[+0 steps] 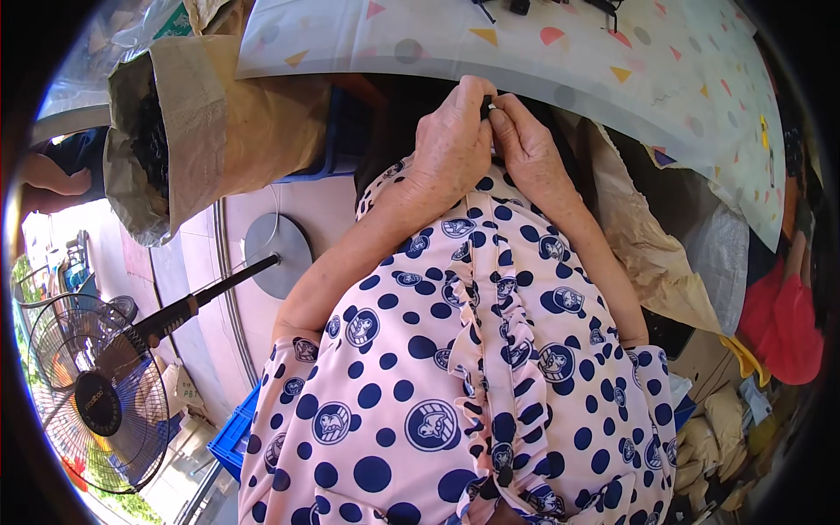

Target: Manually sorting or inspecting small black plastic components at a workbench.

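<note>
Both my hands meet just in front of the table's near edge, above my lap. Pinched between their fingertips is a small black piece with a light spot on it; most of it is hidden, so its kind does not show. My left hand has its fingers curled, the back turned up. Thumb and forefinger of my right hand press on the piece from the other side. On the far part of the table, under a pale cover with coloured shapes, lie several small black parts.
An open brown paper sack with dark contents stands at the left, by a blue crate. A standing fan is at the lower left. Torn brown paper hangs at the right. Another person's hand shows at the far left.
</note>
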A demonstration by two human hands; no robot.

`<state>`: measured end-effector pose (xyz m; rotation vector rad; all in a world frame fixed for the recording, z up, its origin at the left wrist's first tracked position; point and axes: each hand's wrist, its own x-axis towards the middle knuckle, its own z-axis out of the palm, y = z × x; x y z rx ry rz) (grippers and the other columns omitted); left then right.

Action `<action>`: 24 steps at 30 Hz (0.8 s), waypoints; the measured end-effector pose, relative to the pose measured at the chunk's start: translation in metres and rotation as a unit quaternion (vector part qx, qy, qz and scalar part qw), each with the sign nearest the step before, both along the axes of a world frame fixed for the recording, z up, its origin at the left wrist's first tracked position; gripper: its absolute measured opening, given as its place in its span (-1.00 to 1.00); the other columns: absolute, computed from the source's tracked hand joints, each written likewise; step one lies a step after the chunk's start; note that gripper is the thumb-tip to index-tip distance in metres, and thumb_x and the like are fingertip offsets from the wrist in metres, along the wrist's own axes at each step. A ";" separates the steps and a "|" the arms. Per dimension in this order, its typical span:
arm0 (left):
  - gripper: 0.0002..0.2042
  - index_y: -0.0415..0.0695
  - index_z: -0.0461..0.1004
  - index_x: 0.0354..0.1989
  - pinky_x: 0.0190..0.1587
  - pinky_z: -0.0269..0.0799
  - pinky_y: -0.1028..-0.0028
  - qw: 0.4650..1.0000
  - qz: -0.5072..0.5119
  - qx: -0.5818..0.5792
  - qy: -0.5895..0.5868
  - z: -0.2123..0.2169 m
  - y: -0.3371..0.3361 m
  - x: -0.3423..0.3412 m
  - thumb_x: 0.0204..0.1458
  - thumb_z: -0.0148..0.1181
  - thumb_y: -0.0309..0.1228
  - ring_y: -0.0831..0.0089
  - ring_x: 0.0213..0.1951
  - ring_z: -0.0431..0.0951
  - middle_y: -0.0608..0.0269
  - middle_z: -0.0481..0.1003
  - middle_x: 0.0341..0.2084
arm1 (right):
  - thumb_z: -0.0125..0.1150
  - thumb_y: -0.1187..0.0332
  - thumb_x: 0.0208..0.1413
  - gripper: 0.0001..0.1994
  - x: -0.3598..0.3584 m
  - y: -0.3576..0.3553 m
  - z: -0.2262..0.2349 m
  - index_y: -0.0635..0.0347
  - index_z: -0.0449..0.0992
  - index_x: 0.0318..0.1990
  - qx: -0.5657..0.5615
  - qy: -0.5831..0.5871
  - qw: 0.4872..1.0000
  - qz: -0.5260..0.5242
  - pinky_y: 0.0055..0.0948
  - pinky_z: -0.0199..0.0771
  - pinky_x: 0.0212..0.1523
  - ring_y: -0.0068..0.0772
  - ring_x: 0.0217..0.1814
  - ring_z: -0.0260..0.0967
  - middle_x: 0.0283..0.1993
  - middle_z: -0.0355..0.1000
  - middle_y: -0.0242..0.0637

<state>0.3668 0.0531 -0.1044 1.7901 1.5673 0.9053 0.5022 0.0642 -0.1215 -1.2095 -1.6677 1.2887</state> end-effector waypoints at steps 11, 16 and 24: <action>-0.70 -0.14 0.28 0.08 -0.53 0.23 0.64 0.746 0.005 -0.214 -0.630 0.008 0.000 -0.024 0.16 -0.02 -0.54 0.54 -0.50 0.36 0.21 0.41 -0.29 | -0.02 0.24 0.27 -0.77 0.009 0.006 0.008 0.17 0.35 -0.05 -0.157 0.143 0.977 0.014 -0.76 0.01 -0.70 -0.78 -0.69 0.07 -0.47 0.34 -0.44; -0.65 -0.14 0.24 0.17 -0.53 0.24 0.67 0.753 -0.029 -0.236 -0.613 0.004 -0.002 -0.030 0.20 -0.12 -0.50 0.56 -0.51 0.38 0.23 0.39 -0.43 | 0.10 0.25 0.21 -0.79 0.009 0.008 0.011 0.16 0.37 -0.12 -0.171 0.205 0.964 0.000 -0.77 0.01 -0.71 -0.76 -0.71 0.08 -0.47 0.37 -0.44; -0.62 -0.13 0.22 0.21 -0.65 0.11 0.74 0.744 -0.155 -0.288 -0.582 0.009 -0.005 -0.029 0.21 -0.06 -0.42 0.63 -0.65 0.28 0.22 0.40 -0.43 | 0.25 0.21 0.10 -0.71 0.017 0.016 0.008 0.13 0.42 -0.09 -0.315 0.289 0.902 0.063 -0.78 -0.07 -0.74 -0.78 -0.74 0.04 -0.46 0.40 -0.42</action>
